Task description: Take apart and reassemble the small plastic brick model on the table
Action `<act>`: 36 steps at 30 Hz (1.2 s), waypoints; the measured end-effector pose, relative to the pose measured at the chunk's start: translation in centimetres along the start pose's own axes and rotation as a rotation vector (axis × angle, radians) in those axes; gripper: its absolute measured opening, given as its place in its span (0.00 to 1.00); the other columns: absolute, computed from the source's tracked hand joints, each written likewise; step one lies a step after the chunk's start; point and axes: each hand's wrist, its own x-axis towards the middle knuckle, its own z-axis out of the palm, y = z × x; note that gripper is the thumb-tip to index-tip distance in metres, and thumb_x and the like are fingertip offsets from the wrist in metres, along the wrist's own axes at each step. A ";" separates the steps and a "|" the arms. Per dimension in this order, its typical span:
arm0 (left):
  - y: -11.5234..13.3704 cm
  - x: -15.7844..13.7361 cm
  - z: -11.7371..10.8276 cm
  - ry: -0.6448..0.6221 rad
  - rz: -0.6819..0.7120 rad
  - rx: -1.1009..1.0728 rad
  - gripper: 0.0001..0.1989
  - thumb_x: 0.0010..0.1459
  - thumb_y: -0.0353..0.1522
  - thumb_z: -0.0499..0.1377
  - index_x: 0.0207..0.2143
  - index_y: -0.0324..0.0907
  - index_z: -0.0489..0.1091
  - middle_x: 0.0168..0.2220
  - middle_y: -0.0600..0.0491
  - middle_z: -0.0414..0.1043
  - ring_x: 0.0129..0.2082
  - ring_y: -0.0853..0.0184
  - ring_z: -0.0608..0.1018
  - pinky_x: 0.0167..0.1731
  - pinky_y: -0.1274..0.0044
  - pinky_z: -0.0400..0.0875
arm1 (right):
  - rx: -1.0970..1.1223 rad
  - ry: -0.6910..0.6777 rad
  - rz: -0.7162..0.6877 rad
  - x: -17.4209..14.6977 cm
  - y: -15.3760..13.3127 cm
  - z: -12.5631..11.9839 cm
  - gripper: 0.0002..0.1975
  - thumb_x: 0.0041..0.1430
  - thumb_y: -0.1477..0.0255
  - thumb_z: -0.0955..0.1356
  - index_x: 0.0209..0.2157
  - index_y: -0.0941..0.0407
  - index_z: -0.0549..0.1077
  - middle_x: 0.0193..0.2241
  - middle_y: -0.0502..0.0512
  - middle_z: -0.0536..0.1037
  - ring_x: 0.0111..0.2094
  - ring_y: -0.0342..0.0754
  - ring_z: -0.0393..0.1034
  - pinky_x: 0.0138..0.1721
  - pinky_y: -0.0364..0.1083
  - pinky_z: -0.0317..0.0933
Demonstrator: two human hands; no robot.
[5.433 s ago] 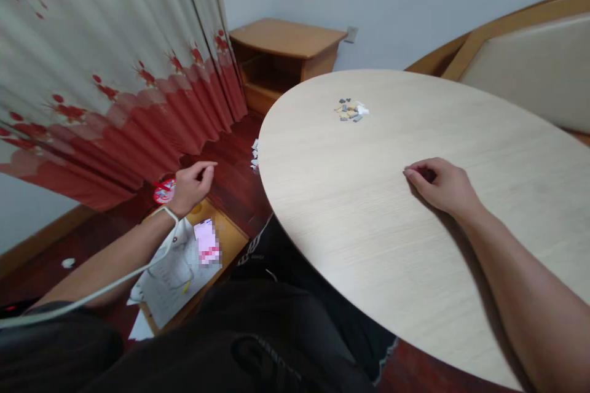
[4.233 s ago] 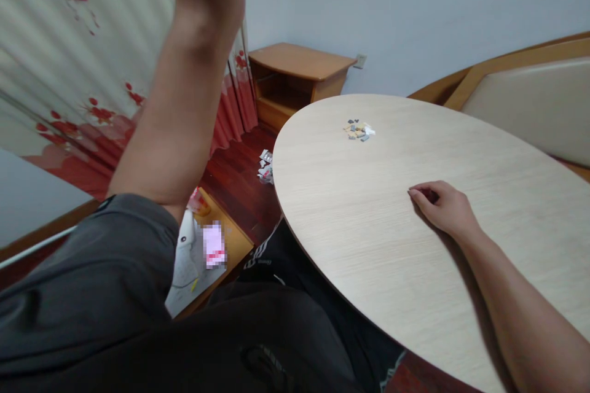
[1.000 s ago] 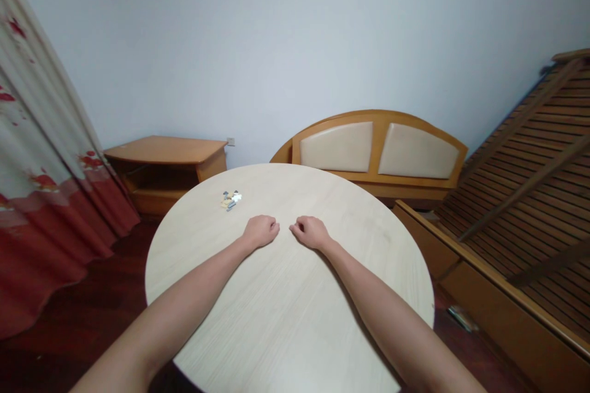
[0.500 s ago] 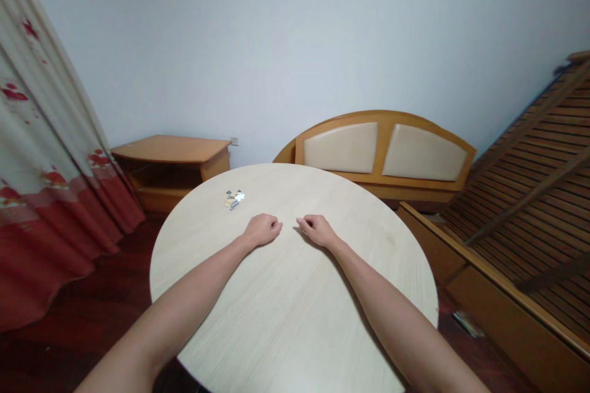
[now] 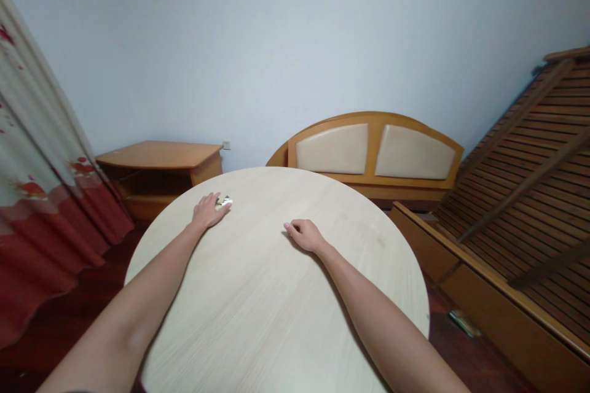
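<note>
My left hand [image 5: 209, 211] is at the far left of the round table, fingers and thumb apart. It reaches over a small pile of what look like jigsaw puzzle pieces [image 5: 225, 201], covering part of the pile. Several pieces, white, dark and yellowish, show between thumb and forefinger. Whether the hand touches them I cannot tell. Near the table's middle rests my right hand [image 5: 306, 235], its fingers curled into a loose fist with nothing visible in it.
A pale wood-grain round table [image 5: 258, 295] lies under both arms. Behind it stand a low wooden cabinet [image 5: 161, 153] at left and a padded headboard [image 5: 332, 148]. Slatted wooden panels [image 5: 525, 184] lean at right beside a bed rail. A red and white curtain [image 5: 50, 215] hangs at left.
My left hand has moved left from the table's middle to the pile and its fist has opened. My right hand stays closed in nearly the same place. The view has shifted slightly.
</note>
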 end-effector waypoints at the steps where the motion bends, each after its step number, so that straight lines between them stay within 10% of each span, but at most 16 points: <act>1: 0.0 0.6 0.3 -0.041 -0.007 0.017 0.38 0.64 0.54 0.49 0.69 0.42 0.56 0.72 0.42 0.51 0.70 0.49 0.57 0.65 0.59 0.55 | 0.003 -0.005 0.007 0.0 0.0 0.0 0.25 0.71 0.60 0.59 0.25 0.57 0.74 0.24 0.53 0.75 0.26 0.44 0.65 0.29 0.43 0.48; 12: 2.1 5.4 3.5 -0.141 0.213 0.027 0.33 0.64 0.51 0.48 0.62 0.40 0.67 0.66 0.42 0.63 0.67 0.53 0.64 0.62 0.64 0.61 | -0.002 -0.059 0.068 0.1 -0.4 0.0 0.32 0.74 0.56 0.54 0.31 0.58 0.79 0.31 0.57 0.82 0.34 0.47 0.72 0.34 0.43 0.52; 27: 16.2 4.3 8.5 -0.180 0.586 -0.183 0.25 0.65 0.39 0.51 0.59 0.37 0.70 0.65 0.40 0.66 0.67 0.56 0.65 0.67 0.65 0.55 | -0.014 -0.041 0.059 0.2 -0.2 0.1 0.26 0.73 0.60 0.58 0.30 0.57 0.79 0.29 0.56 0.81 0.31 0.45 0.69 0.32 0.43 0.50; 36: 12.5 2.1 5.0 -0.094 0.537 -0.384 0.32 0.70 0.45 0.42 0.62 0.32 0.67 0.66 0.38 0.64 0.67 0.56 0.65 0.68 0.65 0.55 | 0.000 -0.013 0.052 0.2 0.2 0.5 0.25 0.72 0.60 0.59 0.29 0.58 0.78 0.26 0.53 0.78 0.28 0.44 0.67 0.30 0.43 0.49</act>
